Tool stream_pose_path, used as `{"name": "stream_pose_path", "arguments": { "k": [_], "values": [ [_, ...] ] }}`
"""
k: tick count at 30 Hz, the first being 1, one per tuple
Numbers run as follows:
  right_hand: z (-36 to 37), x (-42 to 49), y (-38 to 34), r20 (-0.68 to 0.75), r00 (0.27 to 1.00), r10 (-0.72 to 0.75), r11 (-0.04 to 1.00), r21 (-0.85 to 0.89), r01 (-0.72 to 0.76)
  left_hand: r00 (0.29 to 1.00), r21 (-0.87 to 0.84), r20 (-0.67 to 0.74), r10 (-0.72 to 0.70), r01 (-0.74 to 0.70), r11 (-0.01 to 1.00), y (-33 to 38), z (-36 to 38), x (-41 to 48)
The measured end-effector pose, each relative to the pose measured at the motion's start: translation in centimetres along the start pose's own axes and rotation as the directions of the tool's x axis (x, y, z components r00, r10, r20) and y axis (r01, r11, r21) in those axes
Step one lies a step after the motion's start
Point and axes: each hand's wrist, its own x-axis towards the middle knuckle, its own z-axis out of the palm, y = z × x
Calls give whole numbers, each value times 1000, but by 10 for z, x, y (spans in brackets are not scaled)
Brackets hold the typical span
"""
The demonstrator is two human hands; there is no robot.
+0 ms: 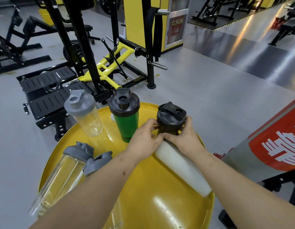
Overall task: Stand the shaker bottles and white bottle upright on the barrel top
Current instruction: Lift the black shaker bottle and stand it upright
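On the yellow barrel top (160, 187) a dark shaker bottle (171, 119) with a black lid stands upright at the far right. My left hand (145, 140) and my right hand (184, 138) both grip its body. A green shaker (125, 119) with a black lid and a clear shaker (84, 114) with a grey lid stand upright at the back. The white bottle (181, 166) lies on its side under my right wrist. Two clear grey-lidded shakers (61, 176) (97, 162) lie tipped at the left, partly hidden by my left forearm.
Black and yellow gym machines (100, 63) stand on the grey floor behind the barrel. A red and grey machine panel (275, 146) is close on the right. One lying clear shaker overhangs the barrel's left rim.
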Motion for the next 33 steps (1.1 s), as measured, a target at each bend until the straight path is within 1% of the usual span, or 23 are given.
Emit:
{"name": "stream_pose_path", "arguments": {
  "k": [6,11,19,33],
  "values": [
    [-2,-4,-5,26,999,-18,1000,8,17,1000,-44,9,-5,6,999,-2,2,1],
    [-4,-6,-4,48,998,-35,999,-9,35,1000,-47,11,-3,4,999,-2,3,1],
    [-6,-8,-5,35,999,-38,999,-27,39,999,-70,30,-10,12,998,-1,3,1],
    [-5,-6,4,9,1000,-27,996,-80,28,999,4,39,-21,21,1000,-1,4,0]
  ]
}}
